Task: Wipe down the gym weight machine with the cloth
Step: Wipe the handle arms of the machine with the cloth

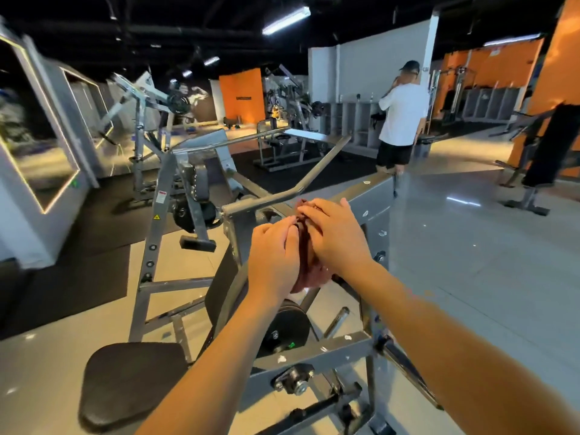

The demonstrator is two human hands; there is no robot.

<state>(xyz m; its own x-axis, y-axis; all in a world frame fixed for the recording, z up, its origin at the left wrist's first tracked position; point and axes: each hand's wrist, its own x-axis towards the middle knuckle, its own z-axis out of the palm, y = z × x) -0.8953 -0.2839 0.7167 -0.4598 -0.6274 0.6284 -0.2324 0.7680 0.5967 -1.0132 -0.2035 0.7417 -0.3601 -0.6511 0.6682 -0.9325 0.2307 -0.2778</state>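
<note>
Beyond on the glossy gym floor (470, 246), the left hand (276, 259) pinches and the right hand (332, 233) cups the bunched dark red cloth (309, 271) above the grey steel weight machine (370, 189); fold it flat, then press firmly along each bar.

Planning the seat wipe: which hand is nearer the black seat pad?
Left. The left hand is above and right of the seat pad; the right hand lies farther right, across the cloth.
</note>
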